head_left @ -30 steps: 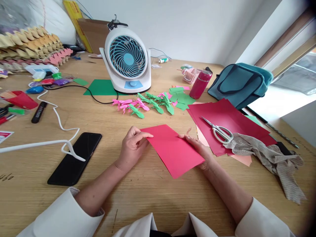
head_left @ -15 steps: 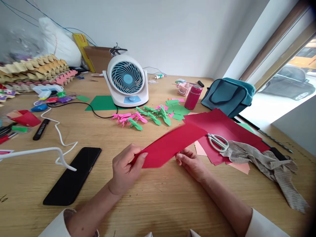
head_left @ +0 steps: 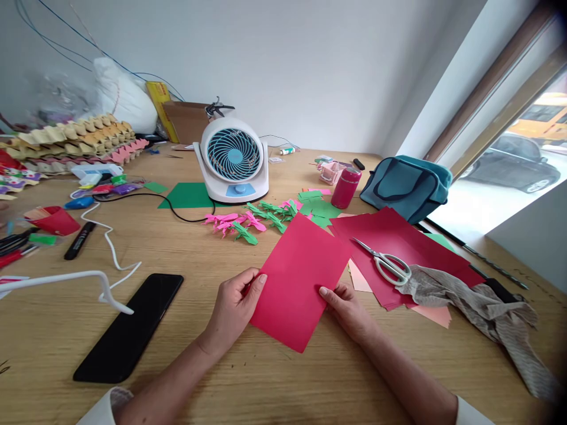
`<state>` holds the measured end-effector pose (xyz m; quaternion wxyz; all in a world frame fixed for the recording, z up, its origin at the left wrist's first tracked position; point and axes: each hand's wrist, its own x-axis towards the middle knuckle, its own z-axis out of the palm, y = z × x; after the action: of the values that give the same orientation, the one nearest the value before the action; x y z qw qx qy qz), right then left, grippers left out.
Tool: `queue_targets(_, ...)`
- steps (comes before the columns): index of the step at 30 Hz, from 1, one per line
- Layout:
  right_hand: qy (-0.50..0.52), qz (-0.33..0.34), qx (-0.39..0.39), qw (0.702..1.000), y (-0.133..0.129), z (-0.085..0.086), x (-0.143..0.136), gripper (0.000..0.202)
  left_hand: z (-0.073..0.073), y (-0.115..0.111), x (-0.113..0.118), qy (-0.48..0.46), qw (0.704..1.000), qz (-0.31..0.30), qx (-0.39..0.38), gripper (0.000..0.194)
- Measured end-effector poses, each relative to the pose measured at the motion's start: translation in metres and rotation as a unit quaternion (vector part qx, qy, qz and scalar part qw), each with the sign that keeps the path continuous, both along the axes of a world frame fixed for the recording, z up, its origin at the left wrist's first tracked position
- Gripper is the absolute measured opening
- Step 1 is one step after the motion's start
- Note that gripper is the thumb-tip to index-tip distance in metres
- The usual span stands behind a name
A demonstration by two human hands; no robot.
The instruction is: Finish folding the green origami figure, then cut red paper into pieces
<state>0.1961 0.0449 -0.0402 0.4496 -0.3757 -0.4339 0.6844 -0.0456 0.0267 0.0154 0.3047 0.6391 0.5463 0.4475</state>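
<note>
Red sheet (head_left: 301,283) has turned — both hands (head_left: 233,306) (head_left: 351,311) pinch it.

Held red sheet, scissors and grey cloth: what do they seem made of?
Held red sheet: probably paper or thin card, fairly matte; thin, straight-edged, nearly flat between left hand and right hand.
Scissors: shiny blades, likely steel; smooth white handles, probably plastic.
Grey cloth: seemingly fabric, dull, softly crumpled; fibre unclear.

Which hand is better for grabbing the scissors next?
Probably the right hand: it's nearer the scissors, which lie on its side, and the left hand also grips the red sheet.
</note>
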Motion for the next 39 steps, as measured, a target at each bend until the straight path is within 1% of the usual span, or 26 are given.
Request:
queue_targets(2, 0.011, 0.012, -0.001, 1.000, -0.002, 0.004, -0.001, 0.025, -0.003, 0.001, 0.000, -0.001, 1.000, -0.016, -0.007, 0.037)
queue_targets(6, 0.027, 0.006, -0.005, 1.000, -0.003, 0.007, 0.000, 0.028, -0.007, 0.003, 0.000, -0.017, 0.999, -0.039, -0.030, 0.040)
queue_targets(10, 0.006, 0.016, -0.006, 1.000, -0.004, 0.009, 0.000, 0.031, -0.008, 0.004, 0.000, -0.062, 0.994, -0.057, -0.073, 0.040)
queue_targets(12, -0.005, 0.009, -0.006, 1.000, -0.005, 0.010, 0.000, 0.034, -0.009, 0.005, 0.001, -0.091, 0.988, -0.076, -0.103, 0.041)
queue_targets(16, -0.011, -0.030, -0.026, 0.999, -0.005, 0.011, 0.000, 0.037, -0.012, 0.004, 0.003, -0.142, 0.965, -0.126, -0.179, 0.043)
queue_targets(18, -0.009, -0.028, -0.026, 0.999, -0.005, 0.012, 0.000, 0.035, -0.014, 0.004, 0.004, -0.159, 0.957, -0.137, -0.201, 0.042)
queue_targets(22, -0.016, 0.005, -0.027, 1.000, -0.007, 0.016, 0.000, 0.034, -0.017, 0.003, 0.006, -0.163, 0.960, -0.123, -0.190, 0.044)
queue_targets(25, -0.012, 0.014, -0.028, 0.999, -0.007, 0.017, 0.000, 0.036, -0.016, 0.002, 0.006, -0.149, 0.966, -0.114, -0.180, 0.044)
queue_targets(30, 0.018, 0.013, -0.048, 0.999, -0.006, 0.014, 0.000, 0.038, -0.014, 0.002, 0.006, -0.130, 0.970, -0.115, -0.172, 0.044)
queue_targets(34, 0.039, -0.001, -0.074, 0.996, -0.004, 0.014, 0.000, 0.032, -0.014, 0.002, 0.006, -0.122, 0.971, -0.118, -0.166, 0.045)
queue_targets(37, 0.041, -0.013, -0.080, 0.996, -0.003, 0.015, -0.001, 0.032, -0.015, 0.002, 0.006, -0.114, 0.974, -0.116, -0.158, 0.045)
queue_targets(39, 0.034, -0.010, -0.076, 0.996, -0.002, 0.016, -0.002, 0.033, -0.016, 0.001, 0.005, -0.102, 0.977, -0.111, -0.150, 0.045)
